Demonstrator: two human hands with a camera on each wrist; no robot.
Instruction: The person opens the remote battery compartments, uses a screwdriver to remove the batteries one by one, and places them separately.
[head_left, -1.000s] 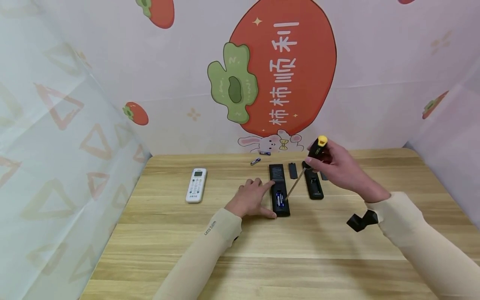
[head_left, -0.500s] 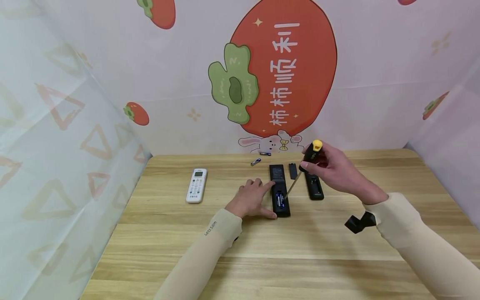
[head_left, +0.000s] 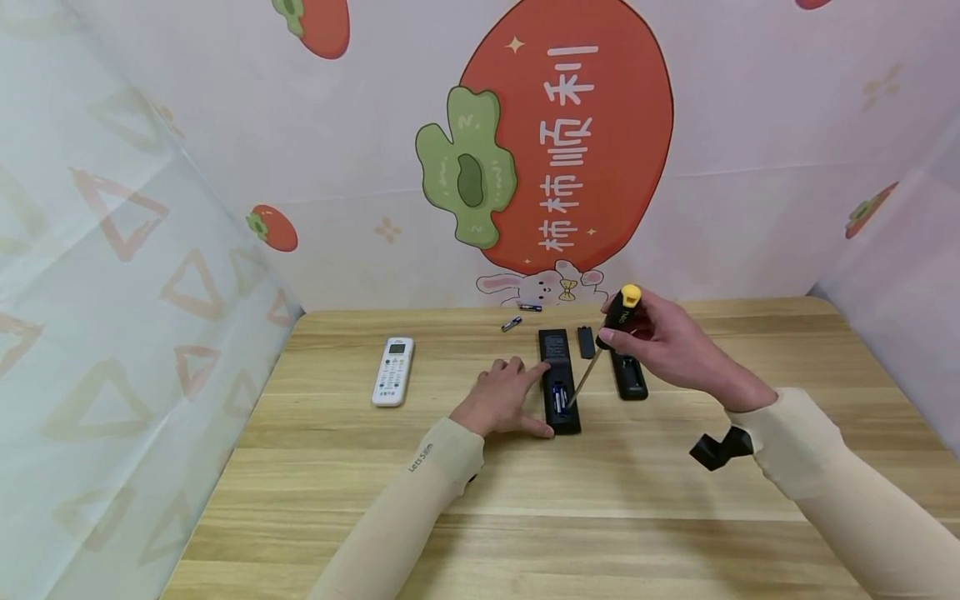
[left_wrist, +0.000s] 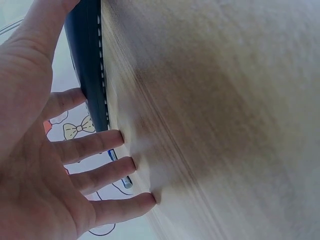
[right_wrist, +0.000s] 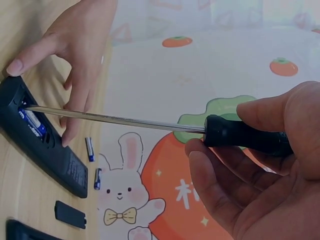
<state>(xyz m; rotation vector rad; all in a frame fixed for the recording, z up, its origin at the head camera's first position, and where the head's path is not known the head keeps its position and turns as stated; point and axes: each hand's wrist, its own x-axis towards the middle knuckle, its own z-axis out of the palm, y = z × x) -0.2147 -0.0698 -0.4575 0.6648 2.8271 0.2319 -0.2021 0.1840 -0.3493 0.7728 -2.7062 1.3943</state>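
A black remote (head_left: 560,379) lies face down on the wooden table (head_left: 525,500) with its battery bay open and blue batteries (head_left: 558,398) showing. My left hand (head_left: 501,398) lies flat beside it, fingers straight, thumb and forefinger touching its edge (left_wrist: 90,75). My right hand (head_left: 663,337) grips a black screwdriver with a yellow cap (head_left: 621,310). Its metal shaft (right_wrist: 115,119) slants down and the tip sits in the battery bay (right_wrist: 30,117).
A second black remote (head_left: 626,371) lies just right of the first, partly under my right hand. A small black battery cover (head_left: 586,342) and two loose batteries (head_left: 517,317) lie near the back. A white remote (head_left: 393,370) sits at the left.
My right hand has moved left and lowered the screwdriver, bringing its tip into the battery bay. The left hand has stayed put.
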